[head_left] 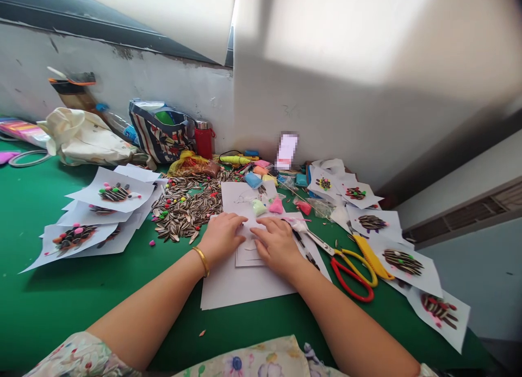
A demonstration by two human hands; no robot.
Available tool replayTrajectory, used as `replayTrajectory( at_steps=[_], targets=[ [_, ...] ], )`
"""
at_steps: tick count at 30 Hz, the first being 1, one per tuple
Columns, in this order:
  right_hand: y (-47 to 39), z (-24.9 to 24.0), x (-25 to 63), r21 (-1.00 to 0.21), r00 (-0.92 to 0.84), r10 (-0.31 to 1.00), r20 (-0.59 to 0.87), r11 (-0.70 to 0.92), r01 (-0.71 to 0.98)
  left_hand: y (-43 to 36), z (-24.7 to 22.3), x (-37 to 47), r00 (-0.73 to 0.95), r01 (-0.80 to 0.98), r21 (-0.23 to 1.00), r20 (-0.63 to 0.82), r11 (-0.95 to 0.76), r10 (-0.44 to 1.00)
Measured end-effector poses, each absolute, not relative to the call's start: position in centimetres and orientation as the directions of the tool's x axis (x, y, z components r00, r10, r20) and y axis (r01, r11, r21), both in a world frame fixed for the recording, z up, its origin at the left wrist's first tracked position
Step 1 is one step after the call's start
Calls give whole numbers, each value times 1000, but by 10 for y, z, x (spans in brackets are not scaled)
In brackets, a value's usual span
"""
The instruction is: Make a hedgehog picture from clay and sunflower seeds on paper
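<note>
My left hand [223, 236] rests over the left edge of a small stack of white paper [248, 257], fingers apart and pointing inward. Facing it, my right hand [277, 243] lies on the stack's right side, its fingers also spread. Neither hand grips anything visible. Under the stack are larger white sheets [228, 290]. Just beyond my fingers sit a pale green clay lump [258, 207] and a pink one [276, 205]. A black pen [305, 249] lies beside my right hand, near scissors [354, 273] with red and yellow handles.
A heap of striped seeds [183, 208] spreads left of the paper. Sheets with seed-and-clay figures lie at left [118, 197] and right [411, 257]. A yellow cutter [371, 257], red bottle [203, 140], striped bag [163, 132] and cream bag [87, 140] are farther out on the green table [134, 306].
</note>
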State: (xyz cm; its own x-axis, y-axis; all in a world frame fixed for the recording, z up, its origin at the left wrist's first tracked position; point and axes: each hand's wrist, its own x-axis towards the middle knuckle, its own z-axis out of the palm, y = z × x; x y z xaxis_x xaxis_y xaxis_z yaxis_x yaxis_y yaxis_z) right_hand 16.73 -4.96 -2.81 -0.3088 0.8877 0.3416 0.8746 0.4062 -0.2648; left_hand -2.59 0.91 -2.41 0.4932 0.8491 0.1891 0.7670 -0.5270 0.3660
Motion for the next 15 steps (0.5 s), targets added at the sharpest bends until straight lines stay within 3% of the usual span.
replayTrajectory(
  at_steps=[9, 15],
  targets=[
    [-45, -33, 165, -232, -272, 897, 348, 363, 902, 8, -21, -24, 527, 691, 482, 175, -539, 832],
    [-44, -31, 157, -195, -287, 904, 317, 358, 913, 10, -25, -28, 474, 783, 366, 173, -503, 863]
  ],
)
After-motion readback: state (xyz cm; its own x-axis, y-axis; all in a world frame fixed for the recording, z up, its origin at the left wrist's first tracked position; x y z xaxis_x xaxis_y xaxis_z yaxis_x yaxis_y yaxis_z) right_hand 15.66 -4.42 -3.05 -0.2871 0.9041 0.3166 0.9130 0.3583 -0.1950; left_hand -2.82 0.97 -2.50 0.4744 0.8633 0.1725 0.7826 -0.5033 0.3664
